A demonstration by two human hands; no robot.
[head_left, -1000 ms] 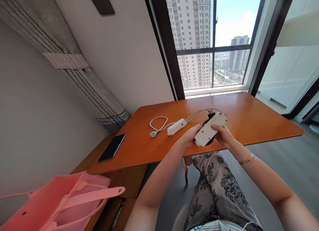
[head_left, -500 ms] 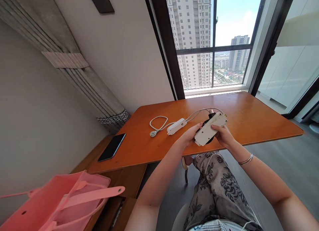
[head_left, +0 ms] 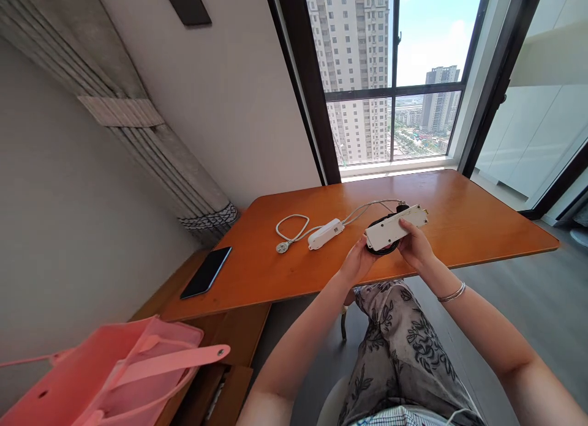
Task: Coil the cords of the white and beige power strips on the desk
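Observation:
A white power strip [head_left: 390, 231] is held up over the front part of the table, its flat back with small screws facing me. My right hand [head_left: 416, 247] grips it toward its right end, thumb pressed on the back. At its lower left end, my left hand [head_left: 361, 259] is closed around the strip's end and the black cable, its fingertips partly hidden. The coiled black cable [head_left: 382, 251] shows beneath and behind the strip. A second white power strip [head_left: 325, 234] lies on the table to the left, with a white cord and a plug [head_left: 282, 247].
The wooden table [head_left: 275, 279] carries a dark phone or tablet [head_left: 206, 272] near its left edge. On a lower wooden surface at the left sits a pink bag [head_left: 114, 371]. Behind the table is a window [head_left: 395, 92]; a curtain [head_left: 160, 132] hangs left.
The held power strip has turned to lie more level and shifted a little right and up. My left hand has moved right with it; the black coil below shows more.

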